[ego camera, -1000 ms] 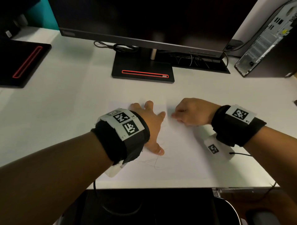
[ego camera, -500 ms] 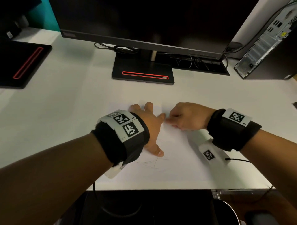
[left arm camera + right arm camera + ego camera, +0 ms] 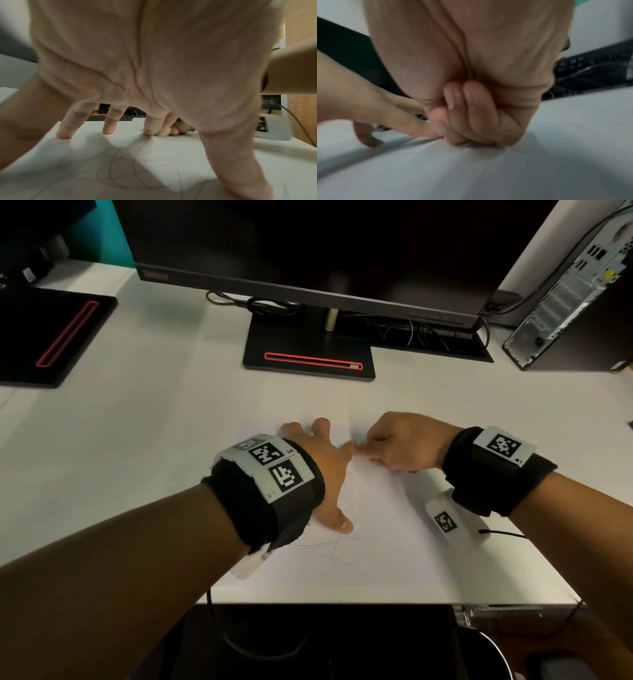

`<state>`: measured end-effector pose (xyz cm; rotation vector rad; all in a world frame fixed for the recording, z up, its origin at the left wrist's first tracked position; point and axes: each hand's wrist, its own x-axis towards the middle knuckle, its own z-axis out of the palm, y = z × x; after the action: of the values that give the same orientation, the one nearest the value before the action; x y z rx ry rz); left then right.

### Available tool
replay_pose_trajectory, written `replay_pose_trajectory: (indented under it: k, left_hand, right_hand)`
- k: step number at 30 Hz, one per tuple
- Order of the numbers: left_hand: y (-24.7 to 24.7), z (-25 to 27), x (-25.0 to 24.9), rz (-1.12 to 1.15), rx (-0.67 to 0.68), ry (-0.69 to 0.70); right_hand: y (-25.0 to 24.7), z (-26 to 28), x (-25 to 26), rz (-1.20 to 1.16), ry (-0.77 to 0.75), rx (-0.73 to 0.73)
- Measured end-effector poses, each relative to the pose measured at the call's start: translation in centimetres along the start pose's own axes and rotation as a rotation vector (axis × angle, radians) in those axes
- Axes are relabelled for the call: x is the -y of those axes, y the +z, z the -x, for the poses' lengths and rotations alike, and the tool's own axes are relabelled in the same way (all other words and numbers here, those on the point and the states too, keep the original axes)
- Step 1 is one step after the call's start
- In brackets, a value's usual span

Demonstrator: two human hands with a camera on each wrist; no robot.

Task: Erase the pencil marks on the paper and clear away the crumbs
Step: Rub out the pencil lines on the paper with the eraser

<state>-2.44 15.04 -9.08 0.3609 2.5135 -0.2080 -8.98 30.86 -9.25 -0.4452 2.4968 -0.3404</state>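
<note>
Your left hand (image 3: 322,460) is spread flat, pinning the paper (image 3: 383,542) to the tabletop (image 3: 144,440) so it won't slide, while your right hand (image 3: 404,443) pinches the eraser (image 3: 164,132) beside your left fingertips, with pencil marks (image 3: 337,549) left near your left thumb.

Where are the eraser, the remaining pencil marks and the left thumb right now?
eraser (image 3: 165,132), left wrist view, its rounded white end.
pencil marks (image 3: 337,553), head view, the looping line below the thumb.
left thumb (image 3: 337,522), head view, its tip on the paper.
</note>
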Motion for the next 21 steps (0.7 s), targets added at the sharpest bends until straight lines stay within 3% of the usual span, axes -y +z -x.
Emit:
replay_pose_trajectory:
  k: [6,10,14,18,21]
  left_hand:
    - [0.0,-0.1,0.0,-0.012,-0.002,-0.001]
    - [0.0,-0.2,0.0,0.000,-0.001,0.000]
    - [0.2,0.0,0.0,-0.007,-0.010,-0.002]
    - [0.3,0.0,0.2,-0.003,-0.010,0.008]
    - [0.2,-0.1,0.2,0.004,-0.010,0.006]
  right_hand:
    - [-0.6,0.0,-0.1,-0.082,0.056,-0.017]
    - [0.2,0.3,0.1,-0.064,0.034,0.051]
    - [-0.5,0.4,-1.0,-0.079,0.072,-0.049]
    - [0.5,1.4,-1.3,-0.061,0.037,0.060]
    - [-0.2,1.9,-2.8,-0.087,0.088,0.036]
